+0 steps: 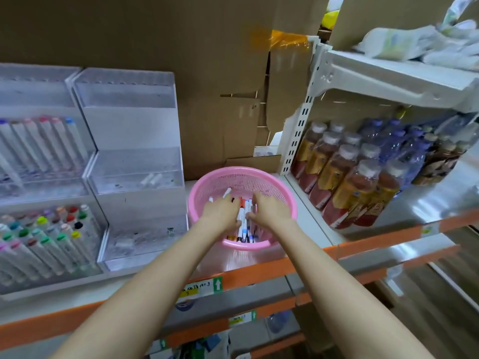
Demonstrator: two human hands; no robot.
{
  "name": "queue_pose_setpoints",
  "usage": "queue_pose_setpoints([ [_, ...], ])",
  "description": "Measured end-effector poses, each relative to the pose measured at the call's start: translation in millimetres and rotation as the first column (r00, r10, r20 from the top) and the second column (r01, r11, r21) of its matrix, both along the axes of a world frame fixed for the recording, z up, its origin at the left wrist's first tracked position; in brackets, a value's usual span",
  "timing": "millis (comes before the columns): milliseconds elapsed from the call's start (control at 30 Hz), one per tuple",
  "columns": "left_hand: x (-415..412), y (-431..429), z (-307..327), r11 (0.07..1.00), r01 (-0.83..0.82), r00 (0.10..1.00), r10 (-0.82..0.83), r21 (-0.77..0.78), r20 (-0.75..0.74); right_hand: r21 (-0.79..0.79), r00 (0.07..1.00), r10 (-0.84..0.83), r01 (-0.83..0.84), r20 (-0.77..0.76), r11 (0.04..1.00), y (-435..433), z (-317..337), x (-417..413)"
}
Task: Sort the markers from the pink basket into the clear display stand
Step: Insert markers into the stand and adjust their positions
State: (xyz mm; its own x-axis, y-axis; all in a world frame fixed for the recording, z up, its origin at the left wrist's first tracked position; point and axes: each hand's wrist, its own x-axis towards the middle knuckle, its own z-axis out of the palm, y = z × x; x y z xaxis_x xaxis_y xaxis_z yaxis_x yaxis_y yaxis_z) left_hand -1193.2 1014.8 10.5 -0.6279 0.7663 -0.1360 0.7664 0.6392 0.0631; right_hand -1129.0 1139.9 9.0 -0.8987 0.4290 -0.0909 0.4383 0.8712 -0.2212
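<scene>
Well, both of the person's bare arms reach forward into one pink basket (285, 193), which sits on the shelf (261, 272) between the clear stands and the bottles. The markers (241, 222) lie in a loose heap at its bottom, mostly white barrels with dark or red ends; too many overlap for me to count them, though about six or seven show between the wrists. The left hand (222, 213) is palm down in the heap with its fingers curled round some markers, and two white ends poke out past its knuckles. The right hand (270, 210) is just beside it, also palm down, fingers bent onto the heap and thumb touching a barrel; whether it really grips anything I cannot tell. To the left stand two stepped holders side by side, three tiers each. The nearer stand (134, 156), just beside the basket, is almost bare: two white pieces lie in its middle tier and a few small bits in the bottom one. The far stand (15, 92) has six markers upright in its middle tier and a crowded lower tier of coloured caps, well over twenty, some cut off by the edge of view. To the right, on a white rack (388, 73), are shrink-wrapped bottles (350, 187), brown ones in front, blue ones behind. Brown cardboard (155, 42) fills the wall behind. One label (202, 288) with a green arrow is stuck on the shelf's orange edge.
</scene>
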Motion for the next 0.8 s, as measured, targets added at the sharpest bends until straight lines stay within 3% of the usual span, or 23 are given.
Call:
queue_pose_setpoints([
  [167,-4.3,1.5,-3.9,0.994,-0.039,0.996,0.031,0.100,0.081,-0.120,0.999,0.033,-0.030,0.028,0.992,1.6,-1.6,-1.3],
  [433,-11.7,-7.6,-0.8,0.897,-0.287,0.919,0.160,0.336,0.360,-0.276,0.999,0.018,-0.026,-0.030,0.961,5.4,0.3,3.2],
  [633,-8.7,-8.3,2.2,0.902,-0.303,0.920,0.193,0.307,0.341,-0.379,0.990,-0.070,0.020,-0.119,0.925,4.2,1.3,3.6],
  [800,-6.9,-6.3,3.3,0.907,-0.312,0.915,0.208,0.281,0.345,-0.352,0.991,-0.089,0.047,-0.105,0.935,2.8,-0.2,3.7],
])
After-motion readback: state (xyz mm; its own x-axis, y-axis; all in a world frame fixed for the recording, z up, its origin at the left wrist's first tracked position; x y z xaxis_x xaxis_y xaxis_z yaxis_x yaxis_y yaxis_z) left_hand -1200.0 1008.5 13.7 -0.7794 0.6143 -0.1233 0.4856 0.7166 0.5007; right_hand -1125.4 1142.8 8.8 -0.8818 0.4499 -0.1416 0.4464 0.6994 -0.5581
